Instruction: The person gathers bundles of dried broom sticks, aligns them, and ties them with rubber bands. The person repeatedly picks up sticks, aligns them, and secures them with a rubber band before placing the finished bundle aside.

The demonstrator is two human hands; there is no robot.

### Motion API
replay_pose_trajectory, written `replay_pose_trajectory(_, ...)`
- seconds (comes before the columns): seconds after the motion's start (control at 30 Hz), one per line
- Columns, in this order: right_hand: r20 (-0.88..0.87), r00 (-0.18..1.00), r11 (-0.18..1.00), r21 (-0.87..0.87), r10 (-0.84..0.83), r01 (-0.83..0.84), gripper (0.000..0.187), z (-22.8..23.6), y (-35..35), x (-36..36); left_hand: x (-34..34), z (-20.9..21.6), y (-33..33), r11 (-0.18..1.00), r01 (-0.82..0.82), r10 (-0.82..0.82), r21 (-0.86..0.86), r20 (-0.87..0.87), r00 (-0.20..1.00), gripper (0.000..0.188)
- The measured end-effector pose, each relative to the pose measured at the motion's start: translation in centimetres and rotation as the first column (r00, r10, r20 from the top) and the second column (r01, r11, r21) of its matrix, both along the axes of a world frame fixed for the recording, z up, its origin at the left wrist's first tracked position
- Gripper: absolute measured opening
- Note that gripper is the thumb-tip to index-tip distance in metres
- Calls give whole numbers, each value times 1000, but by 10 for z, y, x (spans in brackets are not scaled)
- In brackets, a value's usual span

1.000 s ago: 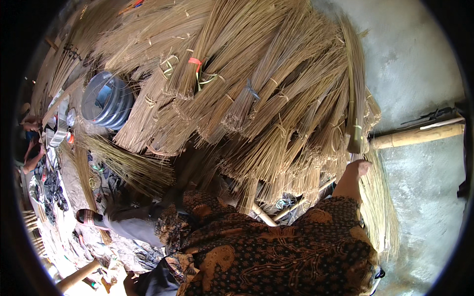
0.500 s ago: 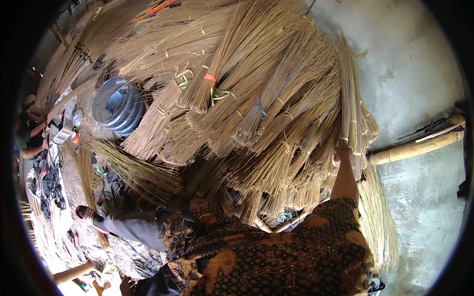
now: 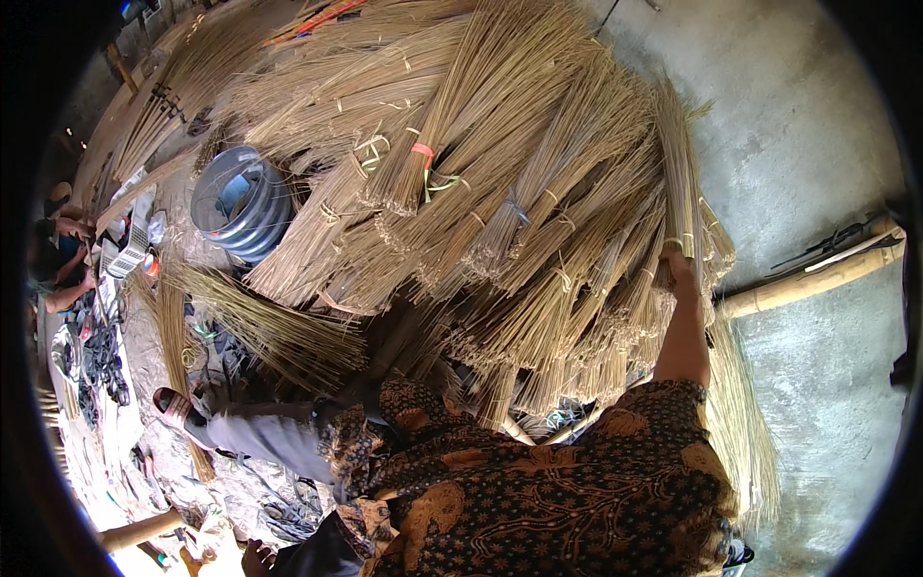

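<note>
right hand is up at the right edge of the broom-straw pile, reaching into an upright bundle of thin straw sticks; fingers look curled around or pressed into the straws, but they are buried in them, so cannot tell if it is a full grasp; left hand not in view; judgement: step in hand is placing or picking one bundle at the stack's edge; the next move calls for a firm wrap below the tie so straws do not slip loose; bundle is tan, dry, stiff, tied with a pale band, butt ends downward, standing against the pile's right flank above the concrete floor; bamboo pole lies just right of it; blue bucket sits well apart at the left
</note>
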State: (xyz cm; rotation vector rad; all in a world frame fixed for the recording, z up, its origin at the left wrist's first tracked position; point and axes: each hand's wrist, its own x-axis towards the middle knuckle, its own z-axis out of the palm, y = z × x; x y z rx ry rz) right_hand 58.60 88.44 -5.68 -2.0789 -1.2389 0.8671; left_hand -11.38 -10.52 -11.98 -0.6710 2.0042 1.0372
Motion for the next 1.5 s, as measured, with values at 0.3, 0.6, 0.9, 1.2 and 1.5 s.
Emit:
replay_pose_trajectory(0.3, -754, 561, 933, 346, 342, -103, 91, 49, -103, -236, -8, -4, 5, 1000, 21, -20, 20, -22, 1000, 49)
replay_pose_trajectory(0.6, -711, 144, 665, 539, 689, -517, 25, 93, -202, -480, 26, 55, 111, 978, 157, -81, 135, -450, 889, 51)
replay_pose_trajectory(0.9, -104, -593, -470, 507, 799, -723, 48, 92, -396, -587, 23, 194, 352, 466, 599, 214, 651, -740, 638, 103)
replay_pose_trajectory(1.2, 11, -697, -682, 221, 717, -697, 66, 67, -453, -594, -2, 188, 311, 310, 283, 596, 908, -417, 686, 47)
replay_pose_trajectory(1.5, -109, -755, -703, 297, 647, -646, 53, 80, -494, -609, -18, 234, 274, 450, 37, 761, 892, -404, 507, 30)
